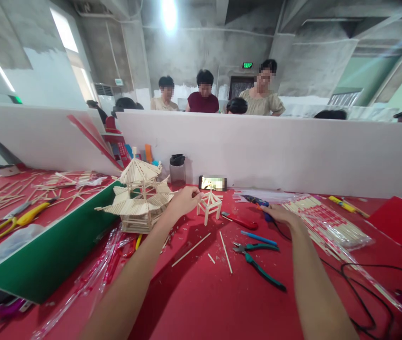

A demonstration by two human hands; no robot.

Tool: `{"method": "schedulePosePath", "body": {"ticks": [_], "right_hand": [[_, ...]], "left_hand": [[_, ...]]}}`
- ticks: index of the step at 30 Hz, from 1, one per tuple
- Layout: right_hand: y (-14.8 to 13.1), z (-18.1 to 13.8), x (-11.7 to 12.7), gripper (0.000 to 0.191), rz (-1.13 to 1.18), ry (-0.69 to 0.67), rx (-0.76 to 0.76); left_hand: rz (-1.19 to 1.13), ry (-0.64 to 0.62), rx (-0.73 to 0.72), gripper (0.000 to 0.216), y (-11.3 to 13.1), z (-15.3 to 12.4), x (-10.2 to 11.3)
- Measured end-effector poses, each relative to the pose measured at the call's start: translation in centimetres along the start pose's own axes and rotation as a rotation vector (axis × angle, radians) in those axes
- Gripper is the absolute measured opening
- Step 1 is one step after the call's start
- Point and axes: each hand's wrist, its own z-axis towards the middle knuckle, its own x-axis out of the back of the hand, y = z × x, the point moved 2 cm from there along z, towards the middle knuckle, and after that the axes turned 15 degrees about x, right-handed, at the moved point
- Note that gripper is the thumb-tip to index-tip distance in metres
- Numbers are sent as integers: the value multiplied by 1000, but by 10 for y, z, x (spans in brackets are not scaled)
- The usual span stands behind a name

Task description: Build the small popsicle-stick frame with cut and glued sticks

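Stick frame (pixel 209 204): one, pinched by left hand (pixel 183 200).

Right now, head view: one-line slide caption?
Left hand pinches a small stick frame beside a stick pagoda; right hand grips a glue gun over the red table.

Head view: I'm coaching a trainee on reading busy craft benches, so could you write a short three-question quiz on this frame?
1. True or false: the left hand touches the small stick frame.
2. Multiple choice: what is the right hand on? A) yellow scissors B) the blue glue gun C) a phone
3. Short answer: in the picture, to which side of the small stick frame does the pagoda model stand, and which tool lies in front of the frame, between the two forearms?

Key: 1 true. 2 B. 3 to the left; the green-handled pliers.
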Motion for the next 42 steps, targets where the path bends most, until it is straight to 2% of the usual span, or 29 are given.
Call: {"method": "schedulePosePath", "body": {"ticks": [2,5,9,12,15,20,24,30,42], "right_hand": [[-2,1,4,33,33,53,9],[-9,2,3,33,253,142,64],[-25,3,-7,46,568,195,238],[-41,3,-16,44,621,180,367],[-58,2,-24,40,556,140,399],[-82,-3,-34,49,452,1,439],[-88,-2,-34,53,232,-124,436],[-93,1,-33,53,-80,-148,355],[-107,-1,-39,42,-90,-199,406]], "left_hand": [[-33,-19,-11,29,-1,2,-2],[-61,-48,-22,30,-2,2,-4],[-73,-94,-65,32,-1,1,-5],[-93,-135,-103,34,0,0,-5],[-126,-163,-121,37,2,-1,-5],[-190,-201,-99,41,3,-1,-9],[-252,-226,-99,42,-1,4,-18],[-305,-275,-96,47,-1,3,-25],[-328,-293,-55,56,-1,3,-34]]}}
